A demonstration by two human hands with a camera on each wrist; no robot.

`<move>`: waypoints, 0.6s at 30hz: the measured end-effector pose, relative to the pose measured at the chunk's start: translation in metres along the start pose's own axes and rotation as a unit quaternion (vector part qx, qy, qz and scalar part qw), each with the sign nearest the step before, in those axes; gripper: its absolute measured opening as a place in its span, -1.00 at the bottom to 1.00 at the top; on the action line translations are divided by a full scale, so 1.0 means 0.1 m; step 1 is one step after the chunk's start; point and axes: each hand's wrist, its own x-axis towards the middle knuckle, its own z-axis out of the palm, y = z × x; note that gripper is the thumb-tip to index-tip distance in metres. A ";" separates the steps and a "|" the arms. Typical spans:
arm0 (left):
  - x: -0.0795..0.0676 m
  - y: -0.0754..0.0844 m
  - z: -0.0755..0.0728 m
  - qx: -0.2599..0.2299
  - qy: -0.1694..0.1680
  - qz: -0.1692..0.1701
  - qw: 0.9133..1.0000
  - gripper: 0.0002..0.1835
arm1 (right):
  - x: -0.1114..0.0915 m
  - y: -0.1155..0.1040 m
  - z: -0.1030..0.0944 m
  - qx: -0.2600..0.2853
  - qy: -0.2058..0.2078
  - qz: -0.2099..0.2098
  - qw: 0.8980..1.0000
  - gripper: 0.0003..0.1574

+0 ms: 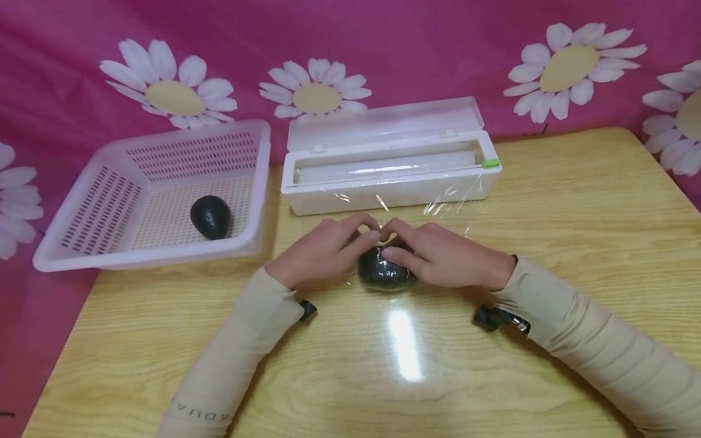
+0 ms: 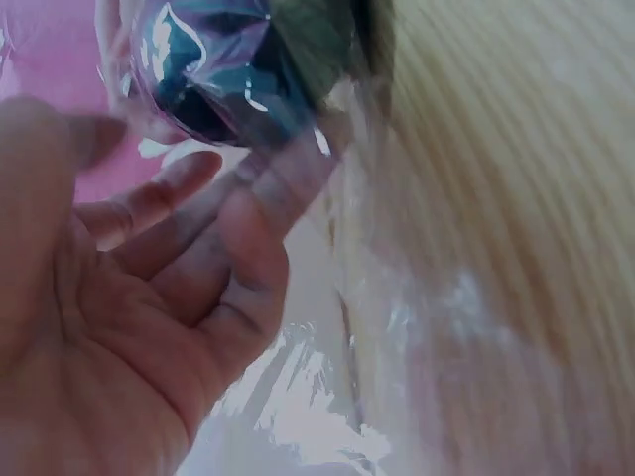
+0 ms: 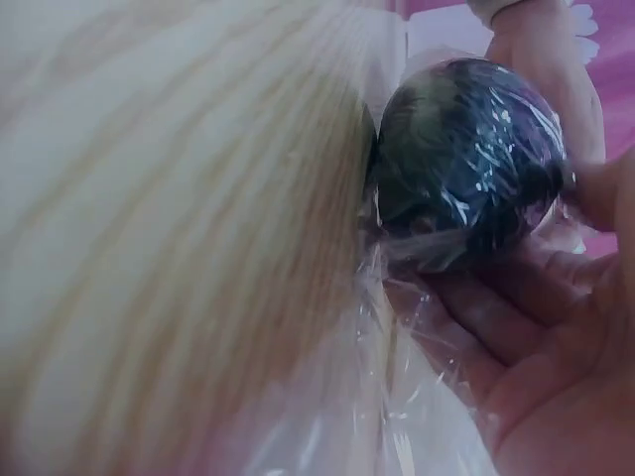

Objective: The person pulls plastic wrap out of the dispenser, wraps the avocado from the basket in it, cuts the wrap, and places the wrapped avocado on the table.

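The right hand (image 1: 449,252) is holding on to a dark fruit (image 1: 378,275), with its thumb pressing on the top and its fingers curling round the far side. The left hand (image 1: 323,250) is reaching in from the left, and its thumb and pointing finger are bending close together by the top of the fruit; the shiny wrap is making it hard to see, so I cannot tell if they are pinching anything. The dark fruit is sitting between the two hands, near the middle of the table (image 1: 306,383). Clear wrap (image 1: 438,205) is covering it and shining on the far side of the hands. Farther off, a long white box (image 1: 389,198) is standing with its lid (image 1: 383,125) leaning open, and a roll (image 1: 389,167) is lying inside. A green bit (image 1: 491,163) is showing at its right end. On the far left, a white basket (image 1: 164,255) is holding another dark fruit (image 1: 211,217). Behind everything, a pink cloth (image 1: 427,55) is hanging, showing big white flowers (image 1: 316,97).
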 end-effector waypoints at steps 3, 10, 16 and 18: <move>0.00 0.05 0.00 -0.010 -0.014 -0.015 1.000 -0.63 | 0.00 0.01 0.00 -0.003 0.004 0.009 1.000 -0.75; 0.01 0.06 -0.01 0.003 -0.015 -0.023 1.000 -0.67 | 0.01 0.00 -0.02 -0.014 0.037 0.017 0.999 -0.70; 0.01 0.01 0.00 -0.012 -0.014 -0.023 1.000 -0.73 | -0.03 -0.05 -0.14 -0.036 0.060 0.007 0.997 -0.64; 0.02 0.00 0.01 -0.014 -0.012 -0.022 1.000 -0.73 | -0.05 -0.06 -0.18 -0.044 0.065 -0.005 0.997 -0.63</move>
